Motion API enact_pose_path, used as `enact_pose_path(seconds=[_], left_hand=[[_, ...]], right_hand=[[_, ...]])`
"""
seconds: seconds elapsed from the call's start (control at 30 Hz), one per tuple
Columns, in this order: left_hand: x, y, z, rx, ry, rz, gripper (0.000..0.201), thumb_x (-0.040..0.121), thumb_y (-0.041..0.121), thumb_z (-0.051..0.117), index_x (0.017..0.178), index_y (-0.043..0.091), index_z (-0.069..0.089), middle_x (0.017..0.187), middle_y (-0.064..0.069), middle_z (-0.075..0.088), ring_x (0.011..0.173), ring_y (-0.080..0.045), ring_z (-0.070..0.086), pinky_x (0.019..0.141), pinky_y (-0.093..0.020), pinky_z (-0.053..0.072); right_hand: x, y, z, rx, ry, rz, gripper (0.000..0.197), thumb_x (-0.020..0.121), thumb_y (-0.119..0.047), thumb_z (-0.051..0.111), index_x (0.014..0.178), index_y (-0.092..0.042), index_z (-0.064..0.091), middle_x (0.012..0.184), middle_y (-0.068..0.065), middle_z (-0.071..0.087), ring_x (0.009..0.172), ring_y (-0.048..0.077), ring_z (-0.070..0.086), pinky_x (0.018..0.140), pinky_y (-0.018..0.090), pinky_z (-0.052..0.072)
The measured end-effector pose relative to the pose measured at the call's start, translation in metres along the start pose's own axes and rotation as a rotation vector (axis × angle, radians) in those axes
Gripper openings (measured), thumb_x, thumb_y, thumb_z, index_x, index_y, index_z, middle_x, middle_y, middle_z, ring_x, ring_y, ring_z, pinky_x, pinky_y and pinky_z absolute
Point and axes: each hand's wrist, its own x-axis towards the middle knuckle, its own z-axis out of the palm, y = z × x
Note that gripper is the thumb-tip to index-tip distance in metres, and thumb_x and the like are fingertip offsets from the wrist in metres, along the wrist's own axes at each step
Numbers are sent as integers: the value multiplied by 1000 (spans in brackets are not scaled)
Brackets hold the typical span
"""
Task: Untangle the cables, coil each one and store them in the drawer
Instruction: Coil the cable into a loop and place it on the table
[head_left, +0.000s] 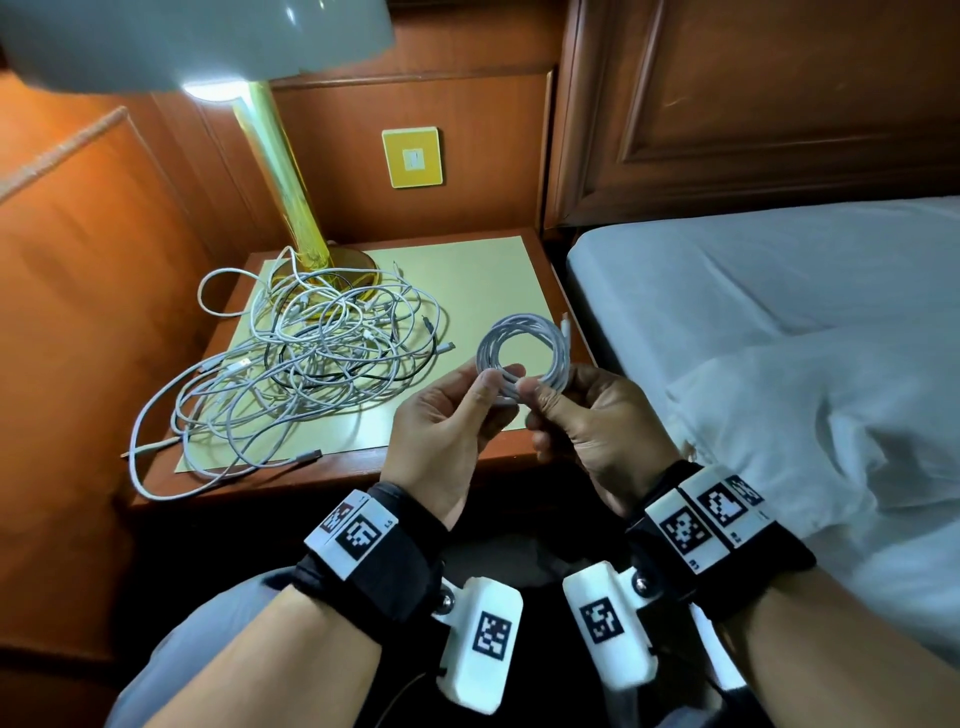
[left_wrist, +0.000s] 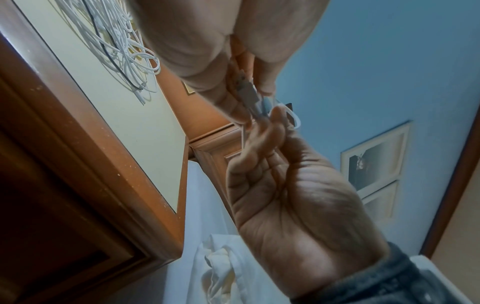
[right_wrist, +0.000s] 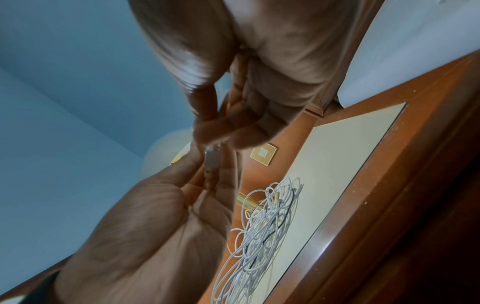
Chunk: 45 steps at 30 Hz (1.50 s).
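Here, both hands' fingers (head_left: 485, 387) pinch a round, ribbed white cable coil (head_left: 524, 353).

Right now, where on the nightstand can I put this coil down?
Free: the mat right of the tangle, behind the coil, towards the bed. Crowded: left and centre, tangle up to the lamp.

Lamp shade (head_left: 197, 41) cut off by the top edge. Coiled cable's (head_left: 524, 348) near arc hidden behind both thumbs. Bed (head_left: 779, 291) runs off right. Tangled strands (head_left: 311, 358) too interwoven to count.
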Motion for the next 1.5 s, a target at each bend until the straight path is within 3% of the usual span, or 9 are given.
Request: enact_pose_path(seconds=[0.17, 0.27, 0.4, 0.57, 0.73, 0.87, 1.03, 1.23, 1.5], left_hand=[[4, -3, -2, 95, 54, 53, 16, 97, 6, 58, 99, -1, 72, 92, -12, 75, 83, -19, 71, 75, -26, 56], [5, -3, -2, 88, 73, 62, 16, 96, 5, 59, 103, -1, 71, 86, -8, 75, 79, -17, 71, 73, -24, 56], [6, -2, -1, 91, 75, 75, 17, 94, 3, 61, 107, 0, 71, 85, -8, 76, 76, -16, 71, 70, -23, 56], [5, -2, -1, 120, 57, 118, 16, 92, 3, 63, 105, 3, 73, 83, -6, 77, 75, -16, 71, 69, -23, 56], [4, -3, 1, 144, 64, 164, 16, 88, 6, 68, 101, 10, 75, 83, -6, 77, 75, -18, 72, 69, -24, 56], [3, -6, 1, 203, 66, 196, 19, 89, 3, 69, 99, 17, 77, 84, -6, 78, 75, -18, 73, 69, -26, 56], [4, -8, 2, 269, 84, 213, 18, 93, 2, 65, 100, 14, 76, 82, -6, 77, 73, -19, 70, 65, -27, 56], [4, -14, 5, 427, 94, 226, 34, 104, 10, 48, 136, 13, 58, 70, 11, 60, 60, -10, 55, 48, -24, 46], [14, -15, -7, 636, 130, 325, 24, 94, 42, 52, 85, 23, 65, 65, 5, 57, 57, -25, 54, 58, -58, 51]], right_hand=[[0, 2, -3, -244, 56, -112, 42, 70, -48, 82, 88, -11, 72, 63, -4, 58, 50, 10, 46, 56, 27, 41], [2, 3, -3, -378, 156, -131, 61, 56, -61, 80, 100, -23, 65, 86, -9, 60, 68, 6, 59, 60, 15, 47], [7, 5, -6, -277, 129, -124, 69, 48, -58, 84, 105, -32, 56, 111, -6, 66, 91, 9, 71, 78, 29, 59], [7, 6, -7, -165, 101, -82, 78, 46, -54, 84, 114, -30, 54, 125, -6, 64, 104, 12, 67, 70, 23, 46], [7, 3, -8, -78, 75, -91, 56, 65, -29, 88, 115, -21, 64, 114, 0, 71, 101, 17, 69, 68, 16, 52], [7, 4, -10, -173, 101, -141, 41, 70, -26, 90, 104, -19, 68, 100, 1, 74, 96, 23, 72, 92, 44, 57], [6, 4, -10, -151, 56, -136, 46, 68, -23, 91, 105, -16, 65, 92, 8, 73, 93, 31, 72, 93, 50, 56], [5, 9, -7, -247, -31, -133, 37, 76, -26, 86, 106, -18, 65, 91, 8, 74, 92, 20, 73, 95, 44, 56], [0, 11, -2, -313, -109, -200, 47, 80, -28, 82, 122, -26, 60, 97, 8, 72, 83, 16, 72, 82, 32, 59]])
